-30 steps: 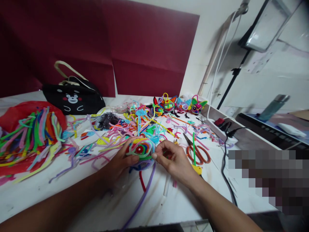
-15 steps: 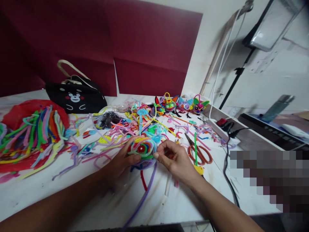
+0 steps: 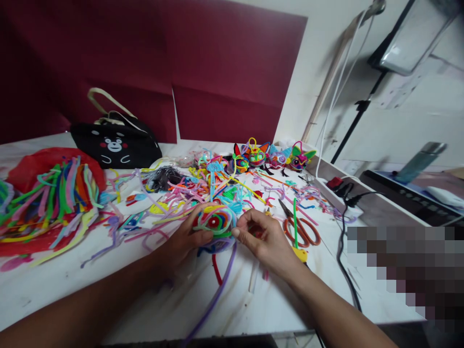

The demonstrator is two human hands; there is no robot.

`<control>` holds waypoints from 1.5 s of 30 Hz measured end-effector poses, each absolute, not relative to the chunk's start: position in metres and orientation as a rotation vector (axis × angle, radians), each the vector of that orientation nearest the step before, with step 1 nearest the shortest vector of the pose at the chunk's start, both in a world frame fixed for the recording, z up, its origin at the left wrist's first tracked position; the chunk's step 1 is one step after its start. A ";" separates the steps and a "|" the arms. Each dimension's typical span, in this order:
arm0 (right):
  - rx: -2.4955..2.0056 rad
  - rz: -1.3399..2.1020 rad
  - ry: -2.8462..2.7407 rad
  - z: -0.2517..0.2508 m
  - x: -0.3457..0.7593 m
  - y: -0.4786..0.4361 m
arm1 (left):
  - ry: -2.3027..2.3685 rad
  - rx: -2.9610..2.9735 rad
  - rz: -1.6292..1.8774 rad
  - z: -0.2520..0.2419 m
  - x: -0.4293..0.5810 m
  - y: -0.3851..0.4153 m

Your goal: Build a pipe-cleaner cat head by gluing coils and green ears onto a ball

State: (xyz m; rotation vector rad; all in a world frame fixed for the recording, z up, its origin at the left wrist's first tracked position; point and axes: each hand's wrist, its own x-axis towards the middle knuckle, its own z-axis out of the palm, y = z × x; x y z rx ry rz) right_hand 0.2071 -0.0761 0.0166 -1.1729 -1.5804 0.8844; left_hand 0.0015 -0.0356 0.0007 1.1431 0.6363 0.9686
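A round ornament of coiled pipe cleaners (image 3: 214, 223), with a red eye-like coil on its face, is gripped by my left hand (image 3: 188, 237) along its left side. My right hand (image 3: 259, 237) pinches at its right edge, thumb against forefinger, where a purple pipe cleaner (image 3: 222, 289) leaves the ornament and trails down toward the table's front edge. A short red pipe cleaner (image 3: 216, 270) hangs below the ornament. Just right of my right hand lie orange-handled scissors (image 3: 302, 229), with a green pipe cleaner (image 3: 296, 222) across them.
Loose pipe cleaners (image 3: 181, 198) litter the table behind my hands. A red bag (image 3: 25, 166) of them lies left, before a black tote (image 3: 116, 145). Several animal-face ornaments (image 3: 257, 155) stand at the back. A black cable (image 3: 340, 261) runs down the right; a blurred-out area lies beyond it.
The view has shifted very slightly. Both hands keep the same hold on the ornament, and no clear movement of the purple pipe cleaner shows.
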 end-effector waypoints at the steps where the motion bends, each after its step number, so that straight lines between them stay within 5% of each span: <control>1: -1.171 0.889 -1.579 0.017 0.207 -0.076 | 0.628 1.139 0.962 0.001 0.002 -0.036; 29: -1.043 1.095 -1.400 0.022 0.212 -0.071 | 0.552 1.107 0.964 -0.005 0.001 -0.031; 45: -0.983 0.394 -1.823 0.016 0.205 -0.080 | 0.537 1.065 0.966 -0.001 0.000 -0.031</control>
